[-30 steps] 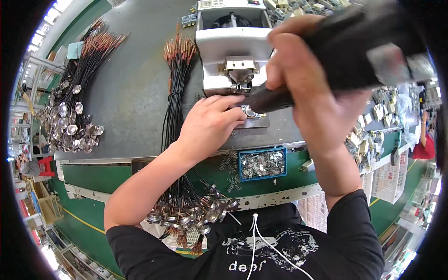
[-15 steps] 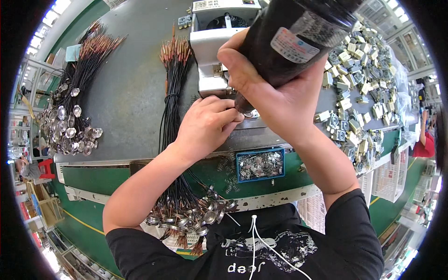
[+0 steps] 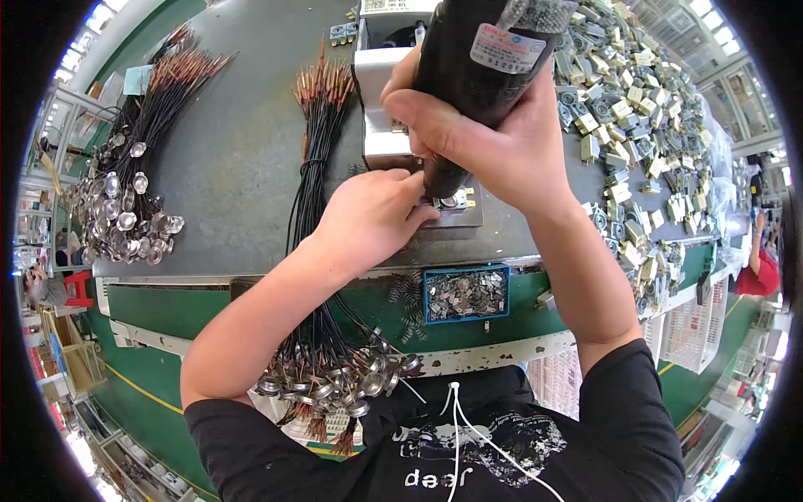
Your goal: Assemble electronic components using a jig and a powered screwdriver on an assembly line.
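My right hand [image 3: 523,155] is wrapped round a thick black cylindrical power tool [image 3: 481,84], which looks like an electric screwdriver. The tool tilts, its narrow end pointing down at a small metal part with yellowish terminals [image 3: 458,201]. That part lies on a metal block [image 3: 468,219] in front of a white bench machine [image 3: 383,96]. Close against the tool's tip, my left hand [image 3: 368,213] has its fingers pinched together at the part's left side. What those fingers grip is hidden. A tied bundle of black wires [image 3: 314,171] runs beneath my left forearm.
Many small metal-and-cream components [image 3: 640,125] are heaped on the right of the grey table [image 3: 242,167]. Another wire bundle with round metal ends [image 3: 163,92] lies at left. A blue tray [image 3: 427,301] of small metal pieces sits at the front edge, beside loose springs [image 3: 406,293].
My right hand has brought the power tool a little left and more upright. The small part and metal block below it now show more. My left hand stays by the tip.
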Tool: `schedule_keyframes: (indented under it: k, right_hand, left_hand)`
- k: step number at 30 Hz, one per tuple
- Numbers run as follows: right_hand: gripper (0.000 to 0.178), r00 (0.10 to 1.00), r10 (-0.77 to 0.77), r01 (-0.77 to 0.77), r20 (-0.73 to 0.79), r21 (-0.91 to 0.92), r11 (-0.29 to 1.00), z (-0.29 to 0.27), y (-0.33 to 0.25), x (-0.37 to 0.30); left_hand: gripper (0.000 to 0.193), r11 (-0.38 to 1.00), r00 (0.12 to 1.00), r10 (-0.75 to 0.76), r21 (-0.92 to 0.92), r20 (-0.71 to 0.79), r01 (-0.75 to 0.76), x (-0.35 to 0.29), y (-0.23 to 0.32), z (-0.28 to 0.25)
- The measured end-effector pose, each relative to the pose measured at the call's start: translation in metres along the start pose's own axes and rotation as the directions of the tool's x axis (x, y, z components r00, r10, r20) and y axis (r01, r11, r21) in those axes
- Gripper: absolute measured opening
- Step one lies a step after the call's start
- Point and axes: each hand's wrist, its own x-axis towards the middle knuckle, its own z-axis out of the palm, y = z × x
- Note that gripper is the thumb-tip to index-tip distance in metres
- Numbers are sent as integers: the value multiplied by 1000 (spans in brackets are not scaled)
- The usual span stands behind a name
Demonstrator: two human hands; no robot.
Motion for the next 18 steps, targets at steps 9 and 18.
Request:
schedule_keyframes:
  k: [9,18]
  right_hand:
    - [15,997,-69,68,-23,-43,997,5,-1,-19]
    - [16,993,-111,116,46,-114,987,5,1,-12]
  left_hand:
    - [30,985,985,154,-63,-75,-159,9,-20,18]
    - [28,983,984,152,-92,-95,-161,6,-17,17]
